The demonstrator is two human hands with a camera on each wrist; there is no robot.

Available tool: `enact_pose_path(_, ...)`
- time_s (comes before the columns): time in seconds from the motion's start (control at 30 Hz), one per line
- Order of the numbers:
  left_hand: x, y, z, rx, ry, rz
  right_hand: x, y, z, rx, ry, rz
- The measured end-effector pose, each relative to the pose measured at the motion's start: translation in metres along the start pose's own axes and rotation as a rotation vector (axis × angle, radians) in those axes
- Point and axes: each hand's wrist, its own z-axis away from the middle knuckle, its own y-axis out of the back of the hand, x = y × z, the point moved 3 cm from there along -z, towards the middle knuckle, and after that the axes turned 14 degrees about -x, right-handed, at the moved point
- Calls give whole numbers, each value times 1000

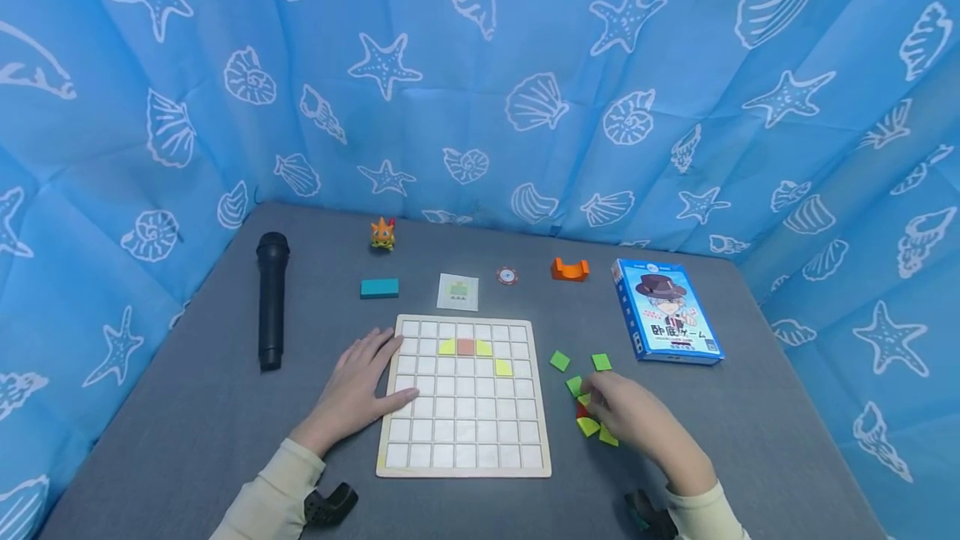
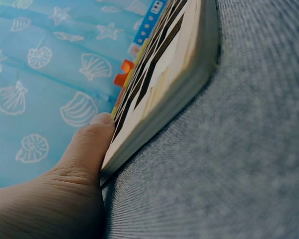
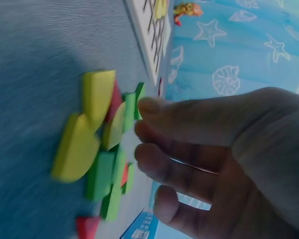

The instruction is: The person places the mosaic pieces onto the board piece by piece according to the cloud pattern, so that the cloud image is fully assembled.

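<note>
My left hand (image 1: pixel 358 394) rests at the left edge of a white gridded board (image 1: pixel 463 473), fingers extended and thumb over its cells. In the left wrist view the thumb (image 2: pixel 87 144) lies against the board's pale wooden edge (image 2: pixel 154 127). On the grid sit a salmon square tile (image 1: pixel 466 347), a yellow rounded tile (image 1: pixel 447 347) on either side, and another yellow tile (image 1: pixel 504 367). Right of the board my right hand (image 1: pixel 637 415) hovers over loose blocks, partly hiding them. Its fingers are loosely bent, with nothing visibly held, near yellow rounded blocks (image 3: pixel 74 149), green blocks (image 3: pixel 112 194) and red ones.
Behind the board lie a pattern card (image 1: pixel 457 292), a poker chip (image 1: pixel 507 276), a teal block (image 1: pixel 379 288), an orange notched block (image 1: pixel 570 270) and a small figurine (image 1: pixel 382 234). A black microphone (image 1: pixel 272 298) is at left, a blue game box (image 1: pixel 667 311) at right.
</note>
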Motion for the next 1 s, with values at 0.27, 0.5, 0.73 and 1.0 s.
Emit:
enact_pose_path(0.27, 0, 2, 0, 8, -6, 1, 7, -16, 10, -83, -46, -3)
enact_pose_path(0.5, -1, 0, 0, -3, -5, 11, 2, -21, 12, -60, -24, 29)
enact_pose_path(0.73, -1, 0, 0, -5, 1, 16, -9, -28, 12, -39, 41, 76)
enact_pose_path(1.0, -1, -2, 0, 7, 0, -1, -17, -29, 13, 53, 182, 164)
